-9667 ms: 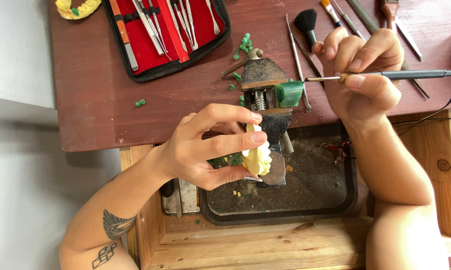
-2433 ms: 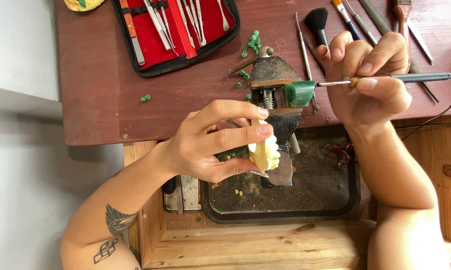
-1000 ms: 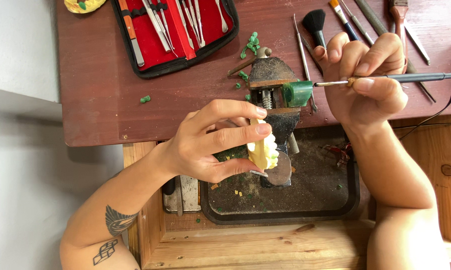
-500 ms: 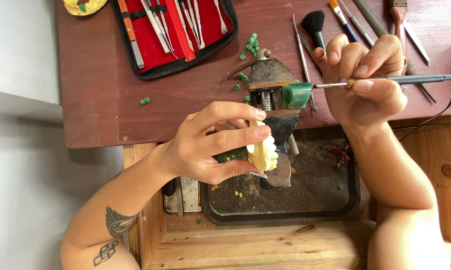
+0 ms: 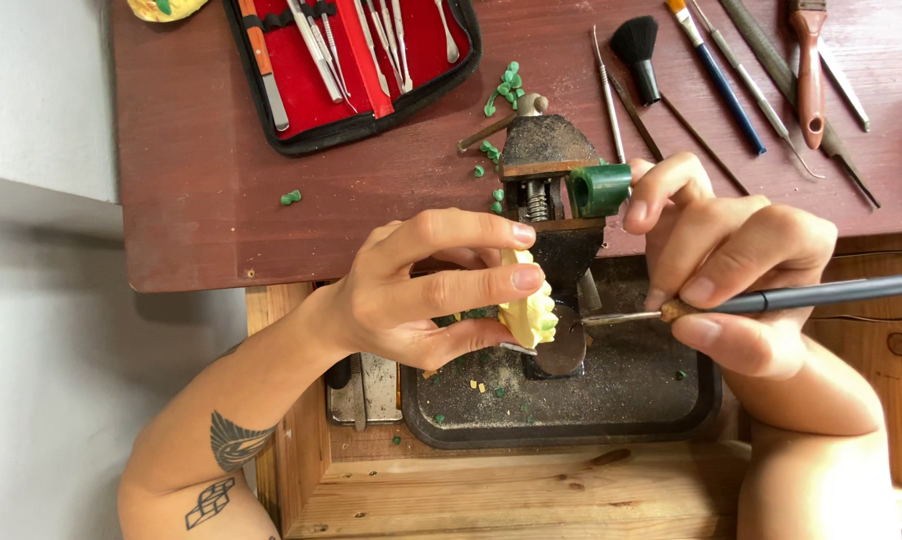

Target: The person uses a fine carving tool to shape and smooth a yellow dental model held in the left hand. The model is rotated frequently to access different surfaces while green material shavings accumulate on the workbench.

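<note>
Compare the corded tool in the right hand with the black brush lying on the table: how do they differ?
The corded tool is gripped in the right hand and lies nearly level; the black brush lies loose on the table, untouched. The tool ends in a thin metal tip aimed at the yellow tooth model in the left hand; the brush ends in a bushy black head. Both are slim hand tools.

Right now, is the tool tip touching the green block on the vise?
No: the tool in the right hand points its tip at the yellow model, well below the green block.
</note>
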